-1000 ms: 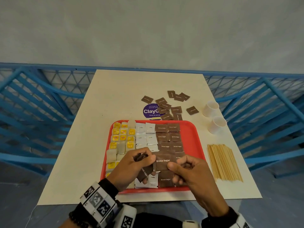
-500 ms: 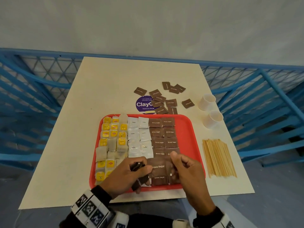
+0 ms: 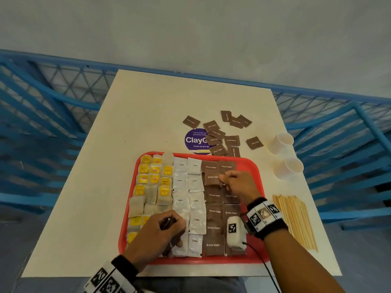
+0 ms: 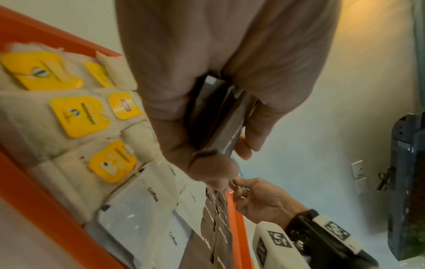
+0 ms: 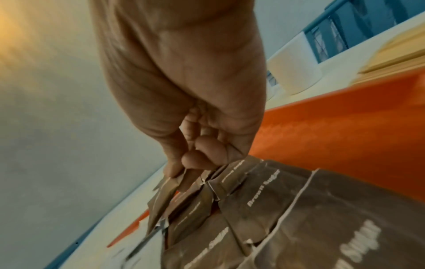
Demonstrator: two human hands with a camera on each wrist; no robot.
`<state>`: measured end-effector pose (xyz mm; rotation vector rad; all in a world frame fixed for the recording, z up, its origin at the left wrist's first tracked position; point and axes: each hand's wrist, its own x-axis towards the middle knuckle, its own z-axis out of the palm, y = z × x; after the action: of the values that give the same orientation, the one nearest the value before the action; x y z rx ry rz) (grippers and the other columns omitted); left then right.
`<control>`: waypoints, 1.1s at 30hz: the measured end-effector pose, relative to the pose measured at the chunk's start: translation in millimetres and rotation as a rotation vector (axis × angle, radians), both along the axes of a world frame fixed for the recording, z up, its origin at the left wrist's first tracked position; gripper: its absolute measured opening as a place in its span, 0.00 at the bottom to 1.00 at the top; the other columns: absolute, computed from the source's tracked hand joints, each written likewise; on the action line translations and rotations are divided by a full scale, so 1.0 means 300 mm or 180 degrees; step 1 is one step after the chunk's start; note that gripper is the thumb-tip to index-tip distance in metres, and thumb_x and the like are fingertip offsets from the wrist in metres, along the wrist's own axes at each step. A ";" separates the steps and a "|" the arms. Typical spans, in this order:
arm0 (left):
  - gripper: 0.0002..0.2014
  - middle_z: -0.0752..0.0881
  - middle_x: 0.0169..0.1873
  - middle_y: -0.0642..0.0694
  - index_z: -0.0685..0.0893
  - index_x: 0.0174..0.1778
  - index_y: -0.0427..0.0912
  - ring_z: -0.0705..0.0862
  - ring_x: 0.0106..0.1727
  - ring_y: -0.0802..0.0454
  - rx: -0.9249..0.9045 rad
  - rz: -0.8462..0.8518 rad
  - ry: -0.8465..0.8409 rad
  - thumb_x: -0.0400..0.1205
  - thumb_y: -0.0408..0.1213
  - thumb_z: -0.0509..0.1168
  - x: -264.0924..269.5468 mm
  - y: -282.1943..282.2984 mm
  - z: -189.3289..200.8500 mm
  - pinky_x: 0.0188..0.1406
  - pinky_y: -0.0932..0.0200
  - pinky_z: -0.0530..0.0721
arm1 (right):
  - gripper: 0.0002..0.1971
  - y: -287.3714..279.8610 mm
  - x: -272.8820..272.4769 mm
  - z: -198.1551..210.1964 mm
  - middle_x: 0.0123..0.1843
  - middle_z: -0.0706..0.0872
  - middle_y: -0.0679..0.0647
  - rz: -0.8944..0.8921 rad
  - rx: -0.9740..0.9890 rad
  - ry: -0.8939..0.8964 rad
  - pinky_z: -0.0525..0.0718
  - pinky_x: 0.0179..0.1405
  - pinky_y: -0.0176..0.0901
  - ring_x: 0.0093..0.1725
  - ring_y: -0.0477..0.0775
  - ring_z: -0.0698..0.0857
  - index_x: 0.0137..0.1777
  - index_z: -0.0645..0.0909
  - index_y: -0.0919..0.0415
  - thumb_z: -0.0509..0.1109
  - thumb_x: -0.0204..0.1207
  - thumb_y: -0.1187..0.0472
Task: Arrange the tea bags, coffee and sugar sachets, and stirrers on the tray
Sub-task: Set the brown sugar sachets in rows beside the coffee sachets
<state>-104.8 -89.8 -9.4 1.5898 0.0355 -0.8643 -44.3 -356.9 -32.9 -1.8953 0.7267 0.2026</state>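
A red tray (image 3: pixel 255 173) holds tea bags (image 3: pixel 152 180) with yellow tags on the left, white coffee sachets (image 3: pixel 188 199) in the middle and brown sugar sachets (image 3: pixel 213 229) in two columns on the right. My left hand (image 3: pixel 169 226) hovers over the tray's near left and grips a small stack of brown sachets (image 4: pixel 220 116) between thumb and fingers. My right hand (image 3: pixel 225 178) is at the far end of the sugar columns and pinches one brown sugar sachet (image 5: pixel 165 196) by its edge, low over the row.
Several loose brown sachets (image 3: pixel 220 136) lie on the cream table beyond the tray, partly over a purple sticker (image 3: pixel 194 140). Two white cups (image 3: pixel 281 142) stand at the far right. A pile of wooden stirrers (image 3: pixel 294 220) lies right of the tray. Blue railings surround the table.
My right hand has moved from the tray's near edge to the far end of the sugar columns with a brown sachet. My left hand stays near with its stack.
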 end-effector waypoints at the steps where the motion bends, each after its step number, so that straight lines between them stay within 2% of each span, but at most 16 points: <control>1: 0.14 0.84 0.39 0.25 0.84 0.46 0.33 0.87 0.33 0.48 -0.0014 0.0041 0.0037 0.84 0.43 0.68 0.000 0.009 -0.002 0.28 0.53 0.83 | 0.06 0.002 0.020 -0.011 0.28 0.83 0.46 0.0014 -0.0079 0.0057 0.74 0.26 0.28 0.28 0.42 0.78 0.42 0.90 0.63 0.75 0.78 0.62; 4: 0.15 0.85 0.38 0.26 0.83 0.48 0.30 0.86 0.31 0.50 -0.0059 0.0126 0.0108 0.84 0.42 0.68 0.003 0.026 -0.004 0.27 0.53 0.82 | 0.08 0.004 0.053 -0.048 0.28 0.85 0.51 0.0019 -0.0345 0.0228 0.80 0.33 0.38 0.30 0.45 0.79 0.40 0.91 0.65 0.76 0.77 0.61; 6: 0.15 0.86 0.37 0.29 0.83 0.48 0.30 0.86 0.32 0.49 -0.0107 0.0170 0.0150 0.84 0.42 0.68 0.003 0.034 -0.003 0.27 0.54 0.83 | 0.13 0.002 0.057 -0.067 0.33 0.88 0.59 0.0026 -0.0657 0.0300 0.85 0.41 0.47 0.34 0.50 0.83 0.39 0.89 0.68 0.76 0.76 0.57; 7: 0.14 0.86 0.38 0.27 0.83 0.48 0.31 0.86 0.32 0.49 -0.0119 0.0181 0.0158 0.84 0.42 0.68 0.004 0.036 0.000 0.27 0.53 0.83 | 0.14 0.001 0.056 -0.071 0.35 0.90 0.60 0.0031 -0.0861 0.0310 0.85 0.42 0.48 0.36 0.52 0.85 0.39 0.89 0.68 0.75 0.77 0.55; 9: 0.14 0.85 0.42 0.24 0.84 0.47 0.32 0.88 0.33 0.48 -0.0125 0.0216 0.0163 0.83 0.43 0.69 0.010 0.036 0.004 0.29 0.52 0.85 | 0.14 0.000 0.050 -0.066 0.35 0.89 0.55 0.0022 -0.1214 0.0161 0.83 0.39 0.44 0.39 0.54 0.87 0.37 0.88 0.65 0.73 0.79 0.55; 12: 0.11 0.86 0.50 0.27 0.86 0.48 0.35 0.91 0.43 0.40 -0.0332 0.0361 0.0372 0.81 0.41 0.71 0.016 0.028 0.007 0.32 0.49 0.87 | 0.11 0.011 0.043 -0.054 0.33 0.87 0.46 0.0272 -0.1367 0.0144 0.80 0.31 0.38 0.36 0.48 0.86 0.37 0.87 0.61 0.72 0.80 0.57; 14: 0.06 0.86 0.53 0.27 0.89 0.51 0.35 0.91 0.48 0.34 -0.0655 0.0518 0.0720 0.84 0.32 0.66 0.022 0.021 0.023 0.33 0.46 0.89 | 0.10 0.016 0.039 -0.055 0.34 0.88 0.47 0.0462 -0.1349 0.0250 0.87 0.38 0.44 0.37 0.49 0.87 0.37 0.87 0.57 0.73 0.79 0.56; 16: 0.13 0.87 0.54 0.28 0.89 0.56 0.34 0.90 0.51 0.31 -0.1007 0.0668 0.1056 0.84 0.25 0.59 0.035 0.016 0.034 0.38 0.41 0.91 | 0.09 0.024 0.031 -0.035 0.36 0.89 0.47 0.0427 -0.1332 0.0200 0.90 0.46 0.51 0.38 0.49 0.88 0.39 0.87 0.55 0.73 0.79 0.54; 17: 0.15 0.87 0.55 0.27 0.88 0.58 0.33 0.90 0.53 0.29 -0.1190 0.0705 0.1170 0.84 0.24 0.58 0.042 0.013 0.041 0.40 0.38 0.91 | 0.09 0.033 0.016 -0.008 0.37 0.89 0.46 0.0408 -0.1345 0.0088 0.89 0.47 0.50 0.38 0.48 0.88 0.39 0.87 0.54 0.72 0.80 0.54; 20: 0.14 0.87 0.59 0.26 0.87 0.63 0.37 0.88 0.55 0.29 -0.1519 0.0585 0.1156 0.82 0.28 0.64 0.054 -0.003 0.069 0.43 0.38 0.92 | 0.11 0.107 -0.095 0.146 0.38 0.89 0.45 0.0745 -0.0840 -0.0395 0.82 0.40 0.35 0.38 0.41 0.85 0.42 0.88 0.51 0.71 0.80 0.46; 22: 0.15 0.88 0.56 0.30 0.87 0.63 0.41 0.89 0.50 0.34 -0.1370 0.0469 0.0858 0.80 0.30 0.69 0.055 -0.022 0.076 0.39 0.42 0.92 | 0.15 0.174 -0.191 0.247 0.41 0.91 0.48 0.1267 -0.0010 -0.0291 0.80 0.35 0.33 0.35 0.40 0.85 0.46 0.90 0.51 0.72 0.77 0.41; 24: 0.17 0.89 0.50 0.32 0.85 0.64 0.41 0.89 0.46 0.36 -0.1231 0.0430 0.0562 0.79 0.31 0.71 0.050 -0.048 0.084 0.37 0.44 0.91 | 0.12 0.205 -0.259 0.285 0.39 0.92 0.51 0.1436 0.0534 -0.0141 0.81 0.33 0.35 0.32 0.45 0.85 0.49 0.90 0.54 0.77 0.75 0.46; 26: 0.17 0.88 0.46 0.33 0.84 0.63 0.40 0.88 0.43 0.37 -0.1081 0.0540 0.0273 0.77 0.32 0.72 0.045 -0.075 0.093 0.36 0.45 0.90 | 0.09 0.203 -0.297 0.282 0.33 0.89 0.52 0.1068 0.0802 -0.0141 0.79 0.28 0.34 0.28 0.44 0.83 0.48 0.90 0.61 0.80 0.73 0.56; 28: 0.14 0.89 0.43 0.35 0.85 0.59 0.39 0.89 0.40 0.39 -0.0892 0.0680 0.0021 0.78 0.32 0.72 0.038 -0.093 0.099 0.35 0.47 0.89 | 0.07 0.194 -0.325 0.274 0.30 0.87 0.54 0.0683 0.1014 -0.0165 0.78 0.26 0.32 0.26 0.43 0.81 0.47 0.89 0.66 0.80 0.74 0.62; 31: 0.10 0.90 0.44 0.33 0.86 0.56 0.37 0.90 0.40 0.39 -0.0803 0.0690 -0.0018 0.79 0.31 0.72 0.023 -0.109 0.113 0.31 0.50 0.88 | 0.05 0.197 -0.359 0.278 0.30 0.87 0.57 0.0378 0.1146 -0.0301 0.80 0.28 0.33 0.27 0.45 0.81 0.45 0.90 0.66 0.78 0.75 0.64; 33: 0.10 0.90 0.46 0.33 0.87 0.53 0.36 0.91 0.43 0.37 -0.0735 0.0831 -0.0102 0.77 0.31 0.73 0.016 -0.122 0.117 0.32 0.48 0.89 | 0.05 0.200 -0.371 0.282 0.32 0.88 0.56 0.0259 0.1151 -0.0360 0.81 0.29 0.34 0.28 0.45 0.83 0.46 0.89 0.65 0.78 0.75 0.63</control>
<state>-100.2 -126.4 25.7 1.3471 0.1139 -0.6158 -155.7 -296.9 51.8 -1.5777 0.4987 0.2576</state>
